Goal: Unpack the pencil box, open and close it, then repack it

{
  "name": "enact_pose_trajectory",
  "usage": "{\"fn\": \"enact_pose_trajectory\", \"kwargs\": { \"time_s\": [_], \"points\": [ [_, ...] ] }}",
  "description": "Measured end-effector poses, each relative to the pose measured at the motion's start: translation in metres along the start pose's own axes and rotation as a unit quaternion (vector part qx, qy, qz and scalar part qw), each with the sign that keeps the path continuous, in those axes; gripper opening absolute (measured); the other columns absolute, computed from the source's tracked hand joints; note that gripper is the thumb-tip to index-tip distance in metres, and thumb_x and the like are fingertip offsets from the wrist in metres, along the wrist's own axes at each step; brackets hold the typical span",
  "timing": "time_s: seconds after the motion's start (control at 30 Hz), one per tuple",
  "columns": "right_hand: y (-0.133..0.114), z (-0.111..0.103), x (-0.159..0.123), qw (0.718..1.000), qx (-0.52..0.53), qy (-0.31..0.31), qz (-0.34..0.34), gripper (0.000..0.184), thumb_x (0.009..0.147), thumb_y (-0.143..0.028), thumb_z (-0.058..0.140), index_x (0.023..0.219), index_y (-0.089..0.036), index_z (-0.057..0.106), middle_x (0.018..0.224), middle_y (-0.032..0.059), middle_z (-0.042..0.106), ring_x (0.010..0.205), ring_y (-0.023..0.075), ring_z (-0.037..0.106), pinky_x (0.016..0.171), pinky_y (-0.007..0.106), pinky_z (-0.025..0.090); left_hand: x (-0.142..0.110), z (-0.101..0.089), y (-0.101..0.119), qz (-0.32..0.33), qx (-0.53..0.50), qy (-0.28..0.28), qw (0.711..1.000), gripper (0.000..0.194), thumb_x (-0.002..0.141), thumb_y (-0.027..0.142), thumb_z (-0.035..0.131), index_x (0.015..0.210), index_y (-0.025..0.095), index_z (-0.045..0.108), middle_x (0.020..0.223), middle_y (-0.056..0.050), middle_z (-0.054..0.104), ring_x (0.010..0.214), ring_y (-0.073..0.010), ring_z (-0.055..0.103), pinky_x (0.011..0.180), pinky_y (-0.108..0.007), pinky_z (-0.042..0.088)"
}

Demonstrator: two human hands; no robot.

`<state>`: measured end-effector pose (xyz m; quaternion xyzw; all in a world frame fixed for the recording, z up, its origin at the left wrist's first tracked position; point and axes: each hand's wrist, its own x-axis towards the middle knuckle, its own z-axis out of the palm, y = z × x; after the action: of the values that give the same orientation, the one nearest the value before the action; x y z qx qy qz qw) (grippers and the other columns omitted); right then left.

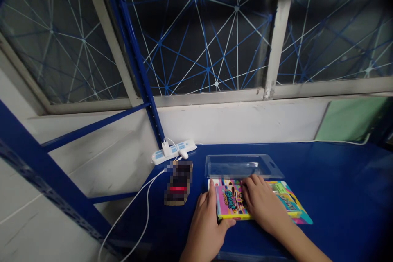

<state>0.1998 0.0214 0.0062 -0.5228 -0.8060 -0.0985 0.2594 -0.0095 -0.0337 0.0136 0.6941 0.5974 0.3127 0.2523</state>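
Two bare hands at one colourful boxed package (231,206): left hand (207,223) gripping its left end, thumb along the near edge, fingers at the far side; right hand (260,200) laid over its middle, fingers together, slightly bent. Beyond both hands, one clear plastic tray (236,166). Left of them, one pixelated phone-like object (179,183).

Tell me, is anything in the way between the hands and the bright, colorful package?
Nothing I can see. The left hand and right hand both touch the package. The clear plastic tray lies beyond it.
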Motion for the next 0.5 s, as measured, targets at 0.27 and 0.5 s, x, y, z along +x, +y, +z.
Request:
{"fn": "enact_pose_trajectory", "kwargs": {
  "time_s": [0.27, 0.5],
  "points": [
    [-0.002, -0.004, 0.003, 1.000, -0.008, 0.016, 0.001, 0.014, 0.100, -0.022, 0.040, 0.096, -0.022, 0.053, 0.089, 0.0069, 0.056, 0.084, 0.0252, 0.055, 0.079, 0.041, 0.045, 0.001, -0.001, -0.001, -0.004, 0.007, -0.003, 1.000, 0.097, 0.076, 0.019, 0.071, 0.158, 0.021, 0.019, 0.144, -0.012, 0.053, 0.134, -0.0278, 0.048, 0.112, -0.035, 0.037],
    [-0.006, -0.012, 0.007, 0.998, 0.009, 0.063, 0.005, 0.013, 0.100, -0.022, 0.041, 0.097, -0.021, 0.054, 0.092, 0.0082, 0.059, 0.087, 0.0261, 0.058, 0.081, 0.044, 0.045, 0.002, -0.004, 0.006, 0.009, -0.009, 0.008, 1.000, 0.077, 0.075, 0.020, 0.071, 0.146, 0.030, 0.043, 0.136, -0.006, 0.060, 0.128, -0.0273, 0.053, 0.110, -0.038, 0.041]
  ]
}}
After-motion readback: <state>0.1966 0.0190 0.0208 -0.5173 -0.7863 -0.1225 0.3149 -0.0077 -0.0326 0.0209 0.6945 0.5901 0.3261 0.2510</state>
